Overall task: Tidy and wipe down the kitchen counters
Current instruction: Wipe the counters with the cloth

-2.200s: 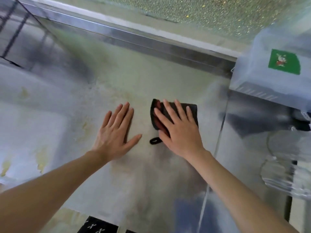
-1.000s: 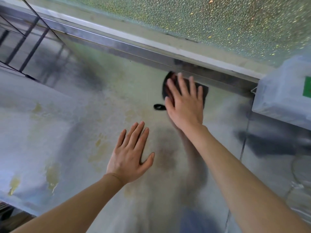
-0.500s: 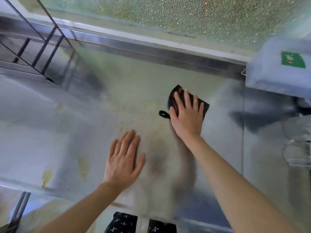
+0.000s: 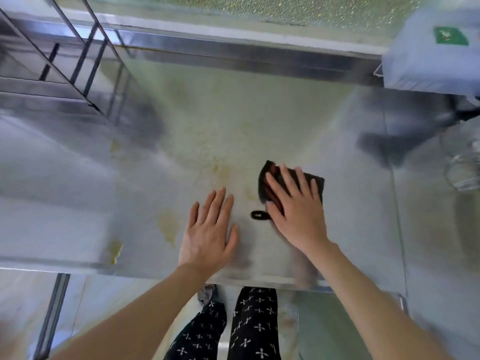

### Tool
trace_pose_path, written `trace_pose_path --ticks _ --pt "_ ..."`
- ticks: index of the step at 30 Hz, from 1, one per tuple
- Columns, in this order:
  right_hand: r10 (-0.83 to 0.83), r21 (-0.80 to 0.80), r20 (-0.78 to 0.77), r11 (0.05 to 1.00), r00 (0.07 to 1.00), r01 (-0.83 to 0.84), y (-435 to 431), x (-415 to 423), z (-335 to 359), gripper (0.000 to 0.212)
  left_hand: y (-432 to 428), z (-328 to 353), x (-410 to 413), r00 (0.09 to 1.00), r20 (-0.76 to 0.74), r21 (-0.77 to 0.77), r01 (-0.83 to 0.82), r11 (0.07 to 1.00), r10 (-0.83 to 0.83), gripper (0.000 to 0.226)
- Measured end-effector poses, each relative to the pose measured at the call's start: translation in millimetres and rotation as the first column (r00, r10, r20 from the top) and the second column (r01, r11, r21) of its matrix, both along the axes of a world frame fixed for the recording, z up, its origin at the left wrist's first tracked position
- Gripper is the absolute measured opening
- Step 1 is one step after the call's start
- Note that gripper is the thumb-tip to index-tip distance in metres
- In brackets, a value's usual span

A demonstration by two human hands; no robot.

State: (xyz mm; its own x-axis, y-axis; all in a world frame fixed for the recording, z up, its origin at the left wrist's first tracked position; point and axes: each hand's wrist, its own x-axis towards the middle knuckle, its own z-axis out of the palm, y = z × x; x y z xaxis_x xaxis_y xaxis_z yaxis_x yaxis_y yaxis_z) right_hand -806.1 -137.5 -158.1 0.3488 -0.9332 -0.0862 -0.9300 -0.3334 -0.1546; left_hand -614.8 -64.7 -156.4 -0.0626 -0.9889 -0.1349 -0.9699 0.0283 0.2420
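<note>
The right hand (image 4: pixel 296 214) is pressing flat, fingers spread and straight, on a dark, folded square cloth (image 4: pixel 263 189), pinning it to the dull stainless-steel counter (image 4: pixel 233 120). The cloth's small black loop (image 4: pixel 258 215) is sticking out just left of that palm. Close beside it, the left hand (image 4: pixel 207 237) is lying flat on the metal, fingers straight and nearly together. Yellowish smears (image 4: pixel 168 226) are showing just left of that hand.

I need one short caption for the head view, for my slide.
Right hand presses a dark cloth on the stained steel counter; left hand rests flat beside it.
</note>
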Motion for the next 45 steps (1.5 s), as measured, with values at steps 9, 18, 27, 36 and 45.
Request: trace_pose_path --ticks 9,18,27,36,45 --pt "-0.602 -0.032 0.058 0.796 0.796 0.604 43 -27 0 0.058 0 -1 -1 0.999 -0.035 -0.010 0.005 1.000 -0.005 0.058" --pt "-0.259 -0.049 -0.055 0.965 0.964 0.256 102 -24 -5 0.057 0 -1 -1 0.998 -0.055 -0.028 -0.008 1.000 0.006 0.056" --pt "-0.375 -0.019 0.002 0.927 0.927 0.375 119 63 0 0.057 5 15 25 0.992 -0.112 -0.068 -0.063 0.996 0.056 0.056" --pt "-0.798 0.057 0.051 0.603 0.601 0.796 91 43 -3 0.057 48 14 132 0.955 -0.042 -0.065 -0.295 0.953 0.292 0.057" --pt "0.255 -0.026 -0.022 0.966 0.967 -0.256 113 139 -1 0.057 60 7 144 0.966 -0.014 -0.032 -0.258 0.966 0.258 0.056"
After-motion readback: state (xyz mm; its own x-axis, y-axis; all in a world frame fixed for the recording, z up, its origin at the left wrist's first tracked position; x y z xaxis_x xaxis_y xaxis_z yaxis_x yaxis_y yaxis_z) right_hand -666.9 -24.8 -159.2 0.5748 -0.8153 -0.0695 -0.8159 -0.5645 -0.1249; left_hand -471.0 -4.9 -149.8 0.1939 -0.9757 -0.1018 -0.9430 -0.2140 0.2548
